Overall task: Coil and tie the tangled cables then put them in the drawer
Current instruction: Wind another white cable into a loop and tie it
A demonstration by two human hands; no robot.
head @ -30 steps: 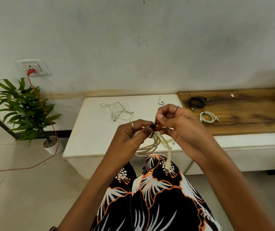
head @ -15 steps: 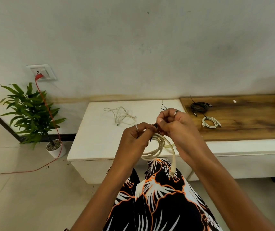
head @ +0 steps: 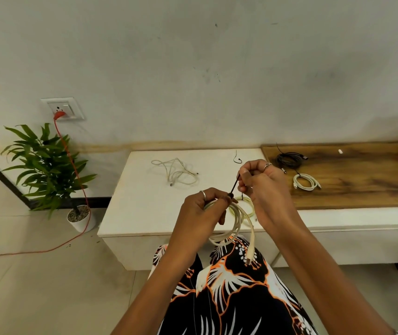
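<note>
Left hand (head: 201, 209): gripping the top of a coiled cream-white cable (head: 235, 223), fingers curled round the bundled loops, a ring showing on one finger.
Right hand (head: 262, 187): pinching the upper end of a thin black twist tie (head: 234, 186) between thumb and fingertips, a ring showing on one finger.
Black tie: stretching taut and slanting from the right hand's pinch down to the left hand's grip on the coil.
Coiled cable: hanging in front of the low white cabinet top (head: 145, 201), over a lap in black, white and orange patterned fabric (head: 229, 298), one plug end (head: 250, 257) dangling below the loops.
Loose cream cable (head: 175, 174): lying tangled on the white top, well apart from the hands.
Spare black tie (head: 237, 158): lying curled near the back edge of the white top.
Wooden board (head: 362, 175): carrying a coiled black cable (head: 288, 159) and, just beside it, a coiled white cable (head: 306, 182).
Left side: standing on the floor, a green potted plant (head: 45, 170); running from a wall socket (head: 62, 108), a red cord (head: 72, 165).
</note>
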